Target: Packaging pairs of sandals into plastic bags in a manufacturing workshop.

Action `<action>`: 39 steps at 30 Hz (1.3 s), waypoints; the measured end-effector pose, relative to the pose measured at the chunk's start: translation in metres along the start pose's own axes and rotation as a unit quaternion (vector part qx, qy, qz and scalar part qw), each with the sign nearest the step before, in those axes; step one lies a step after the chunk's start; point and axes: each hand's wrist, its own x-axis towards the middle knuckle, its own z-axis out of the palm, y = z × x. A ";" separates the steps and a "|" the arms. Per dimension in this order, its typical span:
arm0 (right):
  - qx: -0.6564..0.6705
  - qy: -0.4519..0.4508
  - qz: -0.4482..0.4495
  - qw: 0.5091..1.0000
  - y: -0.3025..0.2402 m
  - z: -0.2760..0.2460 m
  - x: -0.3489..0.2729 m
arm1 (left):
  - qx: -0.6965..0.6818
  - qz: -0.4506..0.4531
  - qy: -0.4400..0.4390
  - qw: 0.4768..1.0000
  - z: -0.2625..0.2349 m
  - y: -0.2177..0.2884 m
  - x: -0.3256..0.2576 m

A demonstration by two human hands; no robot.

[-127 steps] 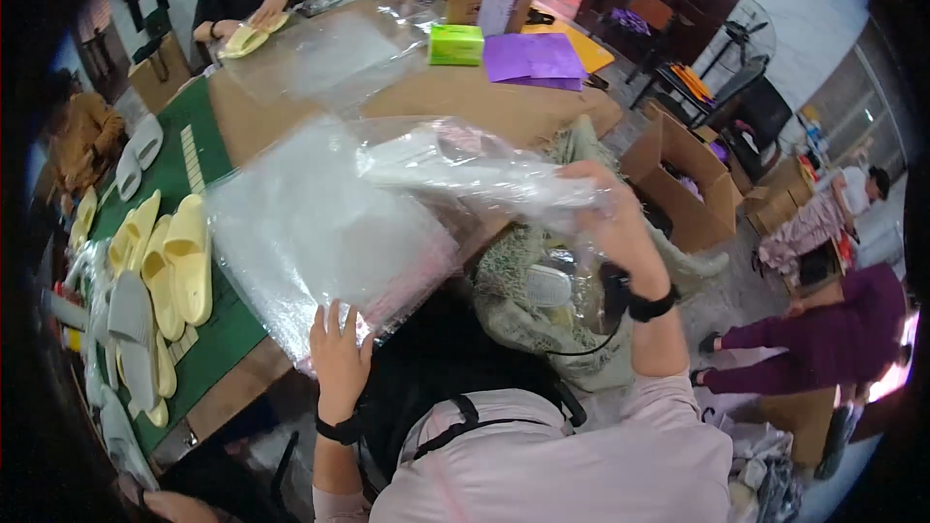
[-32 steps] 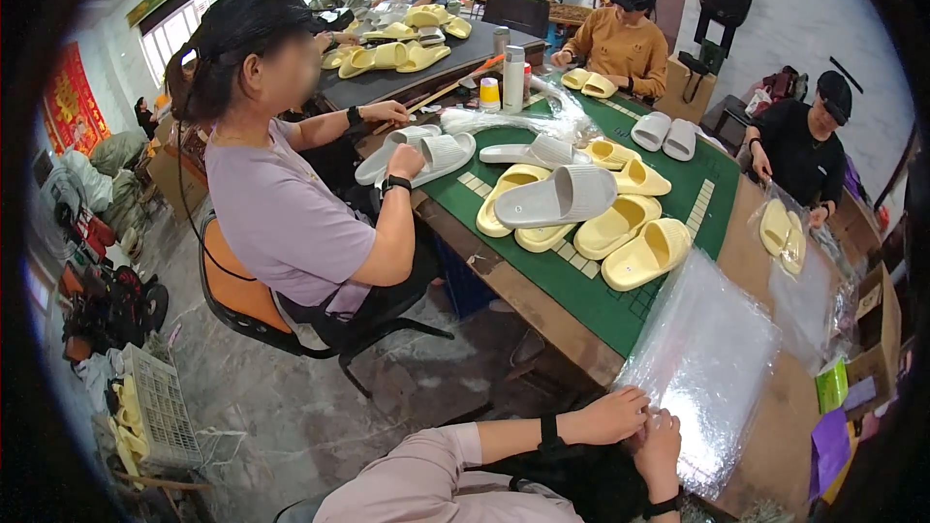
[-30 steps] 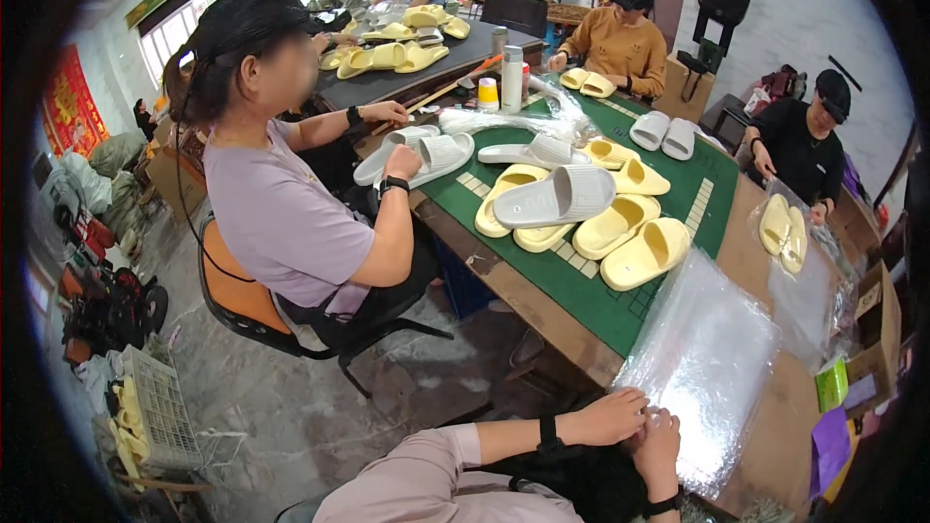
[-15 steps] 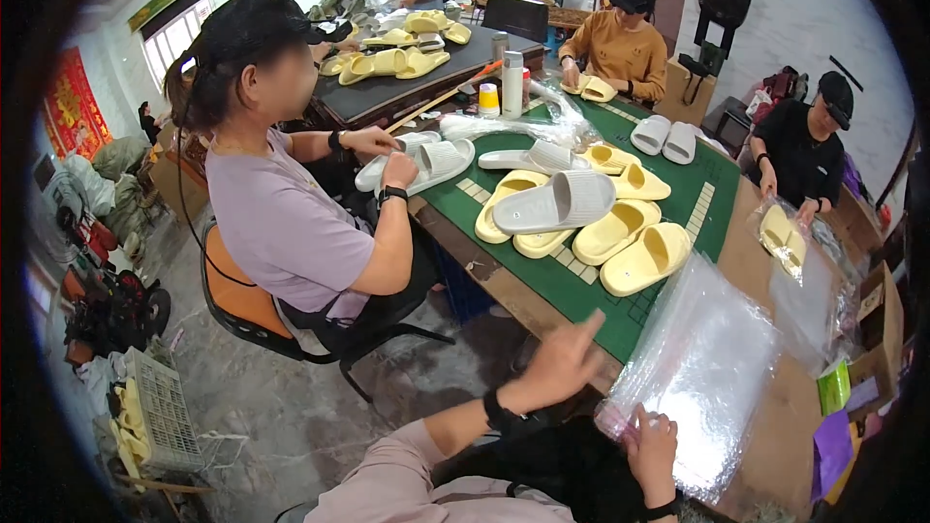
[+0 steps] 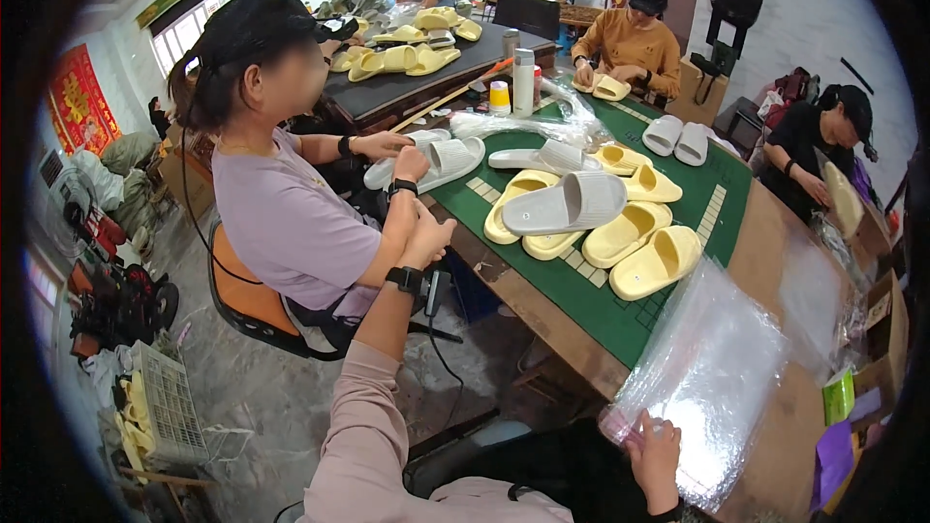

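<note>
My left hand (image 5: 428,236) is stretched out to the left, its thumb apart from the other fingers and nothing seen in it. It is right by the forearm of the co-worker in the lilac shirt; I cannot tell whether they touch. My right hand (image 5: 657,455) rests with parted fingers on the near left corner of a stack of clear plastic bags (image 5: 712,368). Beyond the stack lie several yellow slide sandals (image 5: 659,261), with a grey slide sandal (image 5: 557,205) across the top of them.
The co-worker (image 5: 291,194) sits on an orange chair at the left, hands at grey sandals (image 5: 450,163). Two more people work across the green-topped table (image 5: 542,300). A bottle (image 5: 523,82) stands at the back; a cardboard box (image 5: 882,320) is at the right, a crate (image 5: 170,407) on the floor.
My left hand has moved left and away from me, from over the table's near edge to the co-worker's forearm. My right hand stays on the bags. The person at far right has raised a yellow sandal.
</note>
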 end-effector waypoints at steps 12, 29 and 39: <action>0.050 -0.039 0.007 0.998 -0.007 0.001 0.003 | 0.030 0.094 0.114 0.989 -0.006 -0.039 0.040; -0.010 -0.048 0.033 0.998 -0.004 0.006 -0.003 | 0.052 0.145 -0.441 0.884 0.079 0.077 -0.163; 0.005 -0.014 0.043 0.999 -0.003 0.013 -0.001 | 0.140 0.449 -0.119 0.874 0.156 0.095 -0.028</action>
